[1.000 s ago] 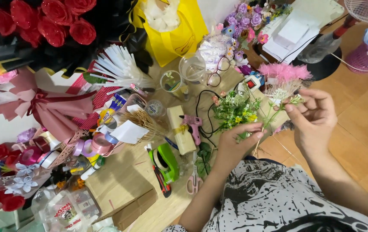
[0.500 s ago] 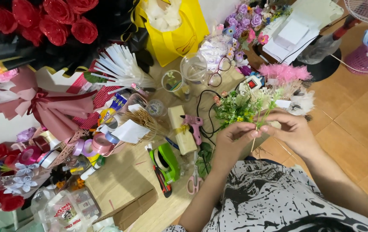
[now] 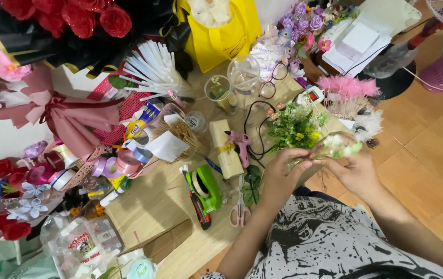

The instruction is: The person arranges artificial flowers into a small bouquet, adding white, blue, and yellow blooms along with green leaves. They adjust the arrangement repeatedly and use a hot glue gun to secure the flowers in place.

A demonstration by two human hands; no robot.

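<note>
My left hand (image 3: 282, 169) and my right hand (image 3: 354, 169) meet in front of me over the table's near edge. Together they grip a small bunch of pale green and white artificial flowers (image 3: 338, 146) wrapped in clear film. Just behind the hands stands a cluster of green sprigs with small yellow and pink blooms (image 3: 294, 125). A pink glue gun (image 3: 240, 142) lies left of the sprigs, its black cord looping beside it. Pink feathery picks (image 3: 349, 88) stand behind the right hand.
A green tape dispenser (image 3: 204, 186), pink-handled scissors (image 3: 240, 211) and a red-black cutter (image 3: 198, 206) lie on the wooden table (image 3: 154, 201). Ribbon rolls (image 3: 115, 165), white sticks (image 3: 151, 67), a yellow bag (image 3: 221, 31), red rose bouquets (image 3: 76, 15) and plastic cups (image 3: 231, 85) crowd the back.
My right hand has come down and left from above the pink picks to meet my left hand; both now close on the wrapped flower bunch.
</note>
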